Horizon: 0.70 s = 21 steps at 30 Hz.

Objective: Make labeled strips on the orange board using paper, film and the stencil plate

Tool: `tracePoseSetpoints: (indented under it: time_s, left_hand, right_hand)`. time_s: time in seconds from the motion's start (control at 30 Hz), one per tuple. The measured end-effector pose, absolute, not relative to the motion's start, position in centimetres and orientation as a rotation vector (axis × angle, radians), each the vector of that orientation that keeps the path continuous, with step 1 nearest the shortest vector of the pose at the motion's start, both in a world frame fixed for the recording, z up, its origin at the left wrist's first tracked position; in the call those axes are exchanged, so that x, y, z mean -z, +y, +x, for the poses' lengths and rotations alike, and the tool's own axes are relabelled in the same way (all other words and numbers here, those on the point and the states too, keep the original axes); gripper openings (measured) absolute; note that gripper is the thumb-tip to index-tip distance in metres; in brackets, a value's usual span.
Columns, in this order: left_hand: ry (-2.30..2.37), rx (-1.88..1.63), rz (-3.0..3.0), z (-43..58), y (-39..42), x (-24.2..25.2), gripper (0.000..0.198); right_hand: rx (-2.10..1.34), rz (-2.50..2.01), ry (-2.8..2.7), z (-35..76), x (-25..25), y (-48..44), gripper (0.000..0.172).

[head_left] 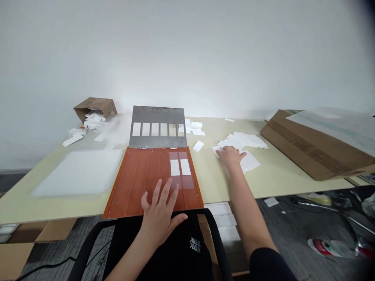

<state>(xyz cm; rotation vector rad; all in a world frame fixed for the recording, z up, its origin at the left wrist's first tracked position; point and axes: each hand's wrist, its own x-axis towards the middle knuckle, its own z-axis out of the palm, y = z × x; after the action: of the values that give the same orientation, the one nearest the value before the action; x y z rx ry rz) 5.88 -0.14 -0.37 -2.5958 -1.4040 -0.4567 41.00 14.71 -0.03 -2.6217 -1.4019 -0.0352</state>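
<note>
My left hand (pixel 161 212) hovers palm down over the near edge of an orange grooved board (pixel 137 183), fingers spread, holding nothing. Two white rectangular cards (pixel 175 168) lie on a clear film strip (pixel 183 182) at the board's right side. A grey metal plate (pixel 158 111) with a row of rectangular windows is hinged to the board's far edge and stands raised. To the right, my right hand (pixel 231 156) rests on thin white sheets (pixel 249 160), thumb and outer finger apart; its other fingertips are partly hidden.
White cards (pixel 195 128) lie behind the plate, and a single card (pixel 198 146) beside it. A translucent sheet stack (pixel 79 171) covers the table's left. An open carton (pixel 95 104) spills white pieces at the back left. A large cardboard box (pixel 310 150) stands right.
</note>
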Motion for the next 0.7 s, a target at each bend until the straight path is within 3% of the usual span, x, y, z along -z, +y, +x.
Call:
tracePoseSetpoints:
  time_s: [0.7]
  left_hand:
    - [-1.428,0.431,-2.656,6.6,-0.6,0.7,0.065]
  right_hand:
    - [-0.066,-2.556,-1.359,39.9,1.0,14.7,0.045]
